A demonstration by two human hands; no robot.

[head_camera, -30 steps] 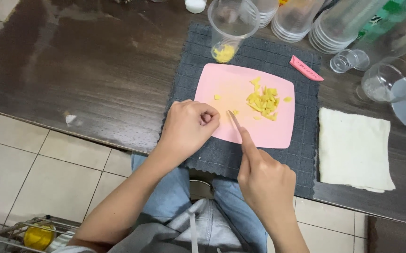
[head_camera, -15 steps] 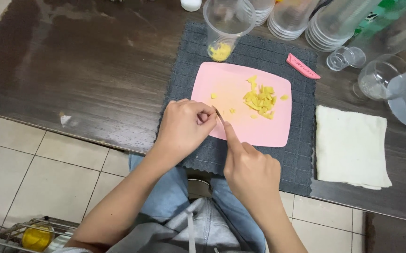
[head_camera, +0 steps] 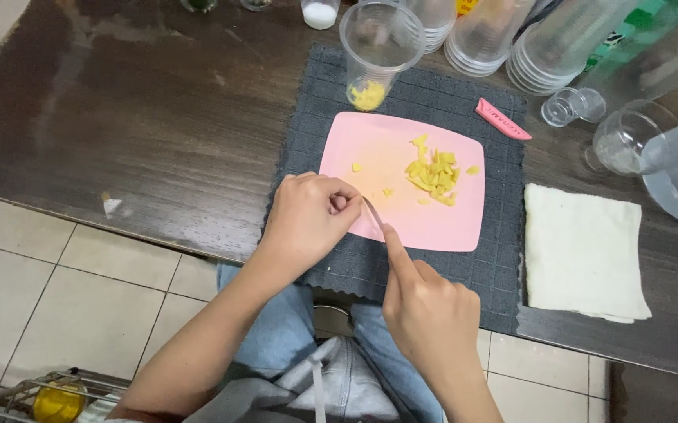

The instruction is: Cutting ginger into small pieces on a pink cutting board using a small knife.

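Note:
A pink cutting board point(head_camera: 390, 157) lies on a dark grey mat point(head_camera: 441, 102) on a dark wooden table. A small pile of chopped yellow pieces point(head_camera: 433, 172) sits on the board's right half, with a few loose bits around it. My left hand point(head_camera: 308, 219) is curled at the board's near left edge, its fingers pinched on something small that I cannot make out. My right hand point(head_camera: 429, 309) grips a knife point(head_camera: 373, 213), forefinger laid along the blade, the tip right beside my left fingers. A clear plastic cup point(head_camera: 378, 51) with yellow pieces inside stands beyond the board.
Stacks of clear plastic cups point(head_camera: 503, 39) line the far edge. A pink knife sheath point(head_camera: 503, 119) lies at the mat's far right. A folded white cloth point(head_camera: 582, 251) and a glass jug point(head_camera: 668, 157) are to the right. The table's near edge runs above my lap.
Both hands have stayed at the board's near left edge; the knife has drawn a little closer to my left fingers. The view has shifted slightly.

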